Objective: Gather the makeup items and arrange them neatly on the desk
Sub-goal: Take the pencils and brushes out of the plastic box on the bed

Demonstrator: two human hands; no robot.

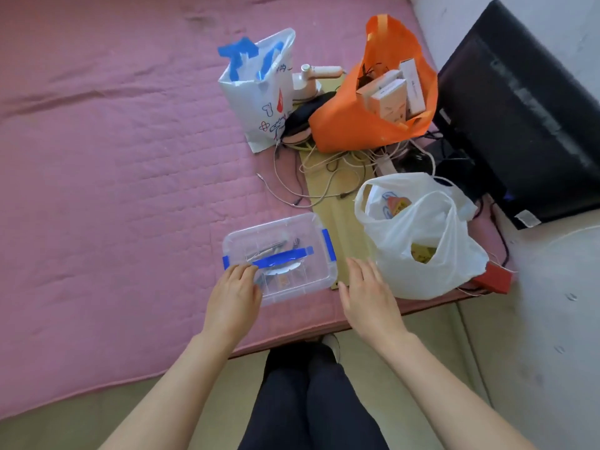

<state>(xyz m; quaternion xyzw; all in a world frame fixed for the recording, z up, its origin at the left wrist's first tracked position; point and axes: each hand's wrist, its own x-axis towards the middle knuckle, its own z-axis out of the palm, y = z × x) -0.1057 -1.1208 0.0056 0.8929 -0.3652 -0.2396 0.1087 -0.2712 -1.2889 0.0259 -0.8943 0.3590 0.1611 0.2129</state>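
While resting on the near-left corner of the clear storage box (285,254), left hand (234,293) lay palm down, fingers (242,271) pressed together and curled lightly over the lid edge beside the blue clip. Right hand (367,297) hovered just right of the box, not touching it, fingers (360,271) straight and loosely together, pinching nothing. Box sat closed on the pink mattress cover (113,157), close to its near edge, blue handle (282,256) lying flat across the lid. Seen through the lid: slim metal tools in the far compartments, a round white piece under the handle; other contents too blurred to identify. Just right of the box, a strip of cardboard (337,203); beyond that, a white plastic bag (422,251), mouth open, yellow items inside. Behind the box, a tangle of cables (308,183). Further behind, well apart from the box, an orange bag (363,121) holding upright cartons, and to its left a white printed bag (259,99) with blue handles. Far right of the box, a black monitor (519,112) leaned against the wall. Below the box, dark trousers (311,401) over the floor.
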